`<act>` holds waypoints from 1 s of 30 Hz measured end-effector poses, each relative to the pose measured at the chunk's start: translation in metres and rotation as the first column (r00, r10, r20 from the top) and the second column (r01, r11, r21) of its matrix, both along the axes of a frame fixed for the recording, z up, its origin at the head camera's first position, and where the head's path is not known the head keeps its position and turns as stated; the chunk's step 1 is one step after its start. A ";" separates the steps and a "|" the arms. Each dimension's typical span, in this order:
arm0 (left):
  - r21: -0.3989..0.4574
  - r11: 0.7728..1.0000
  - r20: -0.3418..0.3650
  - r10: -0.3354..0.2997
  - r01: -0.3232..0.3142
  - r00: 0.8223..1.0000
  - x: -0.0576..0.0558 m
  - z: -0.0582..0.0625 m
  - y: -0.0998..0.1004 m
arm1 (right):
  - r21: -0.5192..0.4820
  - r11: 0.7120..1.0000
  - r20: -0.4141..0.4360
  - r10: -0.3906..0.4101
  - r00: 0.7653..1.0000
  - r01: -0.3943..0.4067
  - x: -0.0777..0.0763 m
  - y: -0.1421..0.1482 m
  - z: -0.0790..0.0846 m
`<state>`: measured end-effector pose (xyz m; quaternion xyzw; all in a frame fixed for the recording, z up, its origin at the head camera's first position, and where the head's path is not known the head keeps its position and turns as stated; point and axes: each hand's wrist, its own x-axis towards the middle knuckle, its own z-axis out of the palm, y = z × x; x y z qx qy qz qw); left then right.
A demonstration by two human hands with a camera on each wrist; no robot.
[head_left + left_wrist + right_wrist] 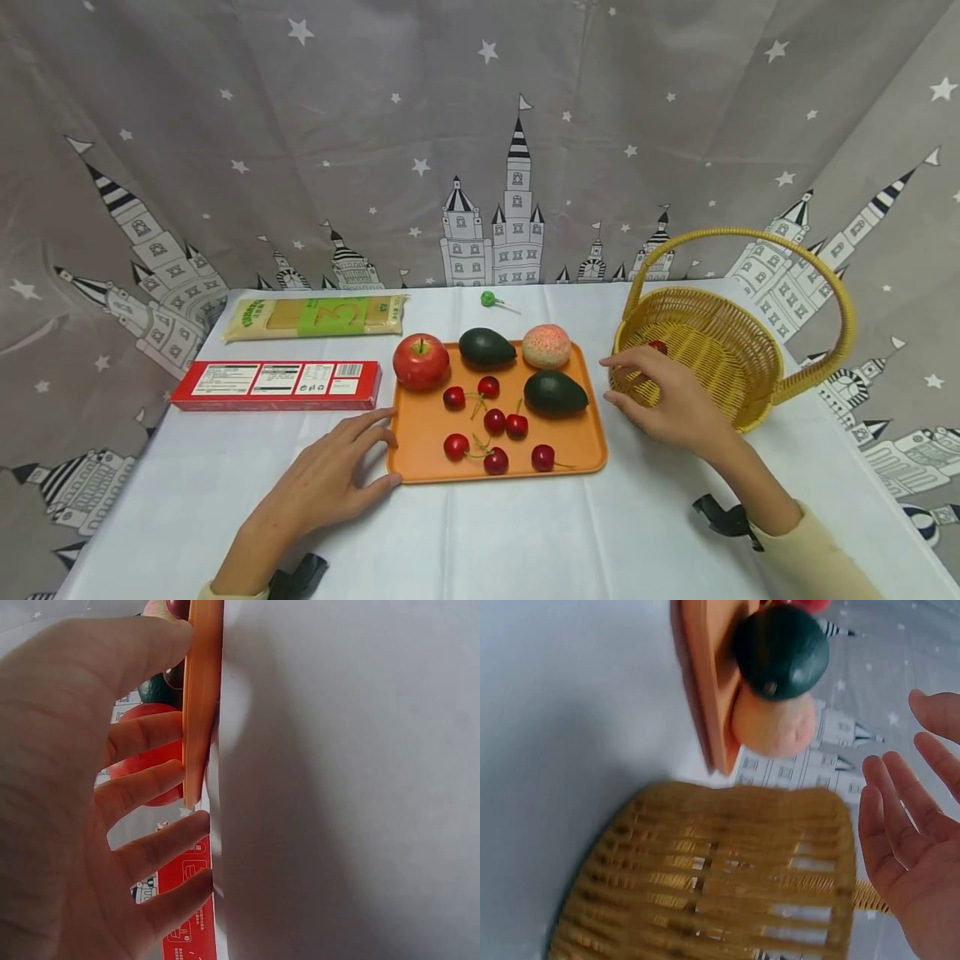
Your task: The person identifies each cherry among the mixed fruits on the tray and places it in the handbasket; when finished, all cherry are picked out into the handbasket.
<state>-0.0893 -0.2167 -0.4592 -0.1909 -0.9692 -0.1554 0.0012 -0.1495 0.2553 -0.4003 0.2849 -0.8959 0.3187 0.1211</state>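
An orange tray (427, 467) holds a red apple (422, 362), two avocados (556, 393), a peach (547, 347) and several cherries (517, 426). My left hand (322, 475) touches the tray's left edge with thumb and fingertips spread apart; in the left wrist view the fingers meet the tray's rim (201, 697). Over the left rim of a yellow wicker basket (765, 358), my right hand (671, 400) hovers with nothing in its fingers. Part of a red fruit (657, 347) shows inside the basket, partly hidden by that hand.
Left of the tray lie a red box (277, 385) and, behind it, a pack of noodles (315, 317). A green lollipop (489, 299) lies behind the tray. The basket's tall handle (843, 308) arches up, and a grey curtain (337, 125) hangs behind the white-covered table.
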 end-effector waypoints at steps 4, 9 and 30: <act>-0.004 1.000 0.001 0.004 -0.004 1.000 0.000 -0.001 -0.001 | 0.000 0.999 0.010 0.040 0.999 -0.040 0.005 -0.011 -0.001; -0.004 1.000 0.000 0.001 -0.001 1.000 0.001 -0.001 -0.001 | -0.011 0.995 0.036 0.096 0.995 -0.095 0.008 -0.024 -0.004; 0.006 1.000 0.027 0.011 -0.011 1.000 0.001 -0.003 -0.001 | 0.040 0.973 0.223 0.215 0.951 -0.229 0.027 -0.059 -0.032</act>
